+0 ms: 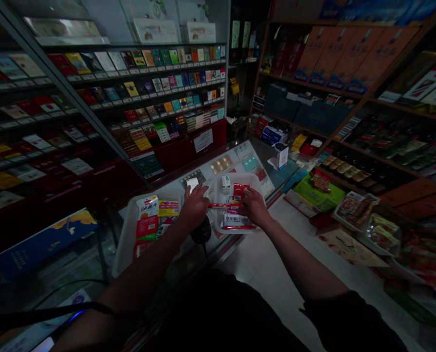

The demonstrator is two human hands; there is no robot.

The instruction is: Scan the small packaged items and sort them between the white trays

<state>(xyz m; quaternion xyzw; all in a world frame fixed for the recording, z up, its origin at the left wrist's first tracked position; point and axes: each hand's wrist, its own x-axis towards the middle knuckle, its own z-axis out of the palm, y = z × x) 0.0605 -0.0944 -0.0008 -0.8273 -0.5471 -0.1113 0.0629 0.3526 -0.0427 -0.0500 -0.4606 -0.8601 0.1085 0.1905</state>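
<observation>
A slim red stick-shaped packet [223, 206] spans the gap between my hands, crossing the left rim of the right plastic tray [261, 188]. My left hand [194, 208] closes at its left end, beside a small white object [192, 183]. My right hand [254, 208], fingers curled, is over the tray at the packet's other end, close to a red packet [239, 190]. A white packet [236, 219] and a small white box [226, 184] are in this tray. Below my left hand a black corded device [201, 232] is partly hidden.
The left tray [124, 237] holds a red-and-white packet [147, 215] and a yellow packet [168, 208]. Both trays stand on a glass counter [269, 156]. A blue box [47, 242] lies at left. Shelves of small packs [166, 83] rise behind; food trays [382, 232] stand at right.
</observation>
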